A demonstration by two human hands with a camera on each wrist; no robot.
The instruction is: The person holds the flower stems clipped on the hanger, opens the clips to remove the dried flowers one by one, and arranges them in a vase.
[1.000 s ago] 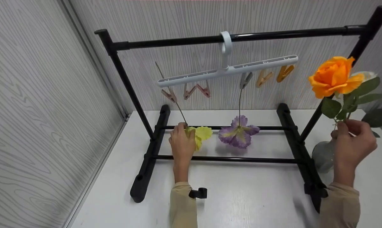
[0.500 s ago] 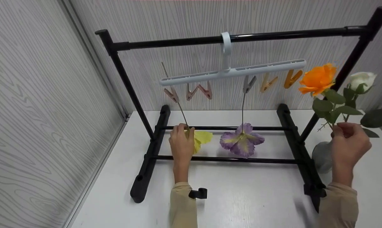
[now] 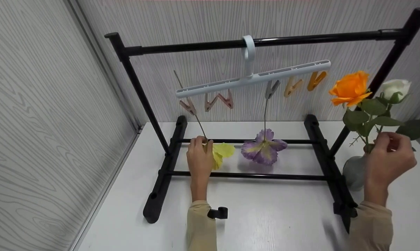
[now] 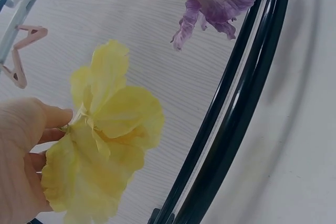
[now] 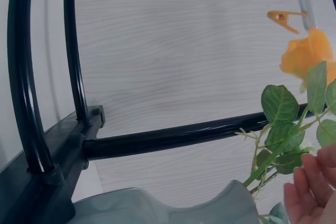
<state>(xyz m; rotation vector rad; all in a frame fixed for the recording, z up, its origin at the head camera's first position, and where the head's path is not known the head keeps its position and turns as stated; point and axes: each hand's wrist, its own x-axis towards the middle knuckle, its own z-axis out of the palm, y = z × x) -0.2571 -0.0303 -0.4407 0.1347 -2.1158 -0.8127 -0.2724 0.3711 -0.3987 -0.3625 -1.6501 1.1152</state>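
My left hand point(image 3: 200, 155) pinches the stem of a yellow flower point(image 4: 123, 114) right at the base of its bloom. That flower hangs head down, its stem caught in a pink clothespin point(image 3: 188, 106) at the left end of a pale blue clip hanger point(image 3: 227, 83). Beside it a purple flower point(image 3: 264, 150) hangs from a grey clothespin point(image 3: 272, 89). On the right, an orange rose point(image 3: 350, 89) and a white rose point(image 3: 395, 91) stand at a grey vase point(image 3: 354, 172). Next to their stems and leaves is my right hand point(image 3: 391, 157), fingers loosely bent, with no stem visible between them.
The hanger hooks over the top bar point(image 3: 321, 38) of a black rack, tilted up at its right. More clothespins dangle from it, including an orange one point(image 3: 316, 81). Two low crossbars point(image 3: 265, 176) join the rack's feet on the white table point(image 3: 258, 212).
The orange rose has moved left and lower, standing apart from the white rose. My right hand has shifted slightly right, off the stem. My left hand stays put; the hanger and purple flower sway.
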